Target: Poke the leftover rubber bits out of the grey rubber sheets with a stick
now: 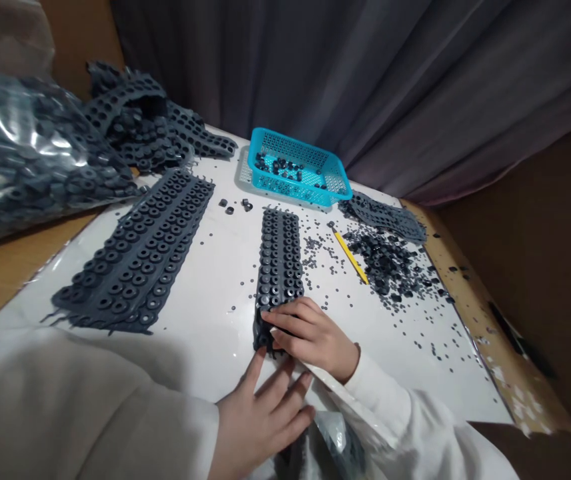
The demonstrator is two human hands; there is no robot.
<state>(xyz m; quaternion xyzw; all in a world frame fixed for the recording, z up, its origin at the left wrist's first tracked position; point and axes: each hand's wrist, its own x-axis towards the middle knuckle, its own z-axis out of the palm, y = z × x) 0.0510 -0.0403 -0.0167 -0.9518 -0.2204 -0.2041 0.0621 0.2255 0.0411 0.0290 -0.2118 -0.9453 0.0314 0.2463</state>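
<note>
The right hand (pixel 313 337) is clenched over the near end of a narrow strip of dark grey moulded rubber rings (pixel 279 260), its fingers lying across the strip. The left hand (pixel 260 427) is released, fingers spread just below the strip's end. The strip lies lengthwise on a white-covered bench (pixel 490 333), with open room on both sides. A wider ring sheet (pixel 135 253) lies to the left, loose rubber pieces (pixel 380 263) and a yellow pencil (pixel 350 257) to the right, and a blue plastic basket (pixel 298 167) beyond.
</note>
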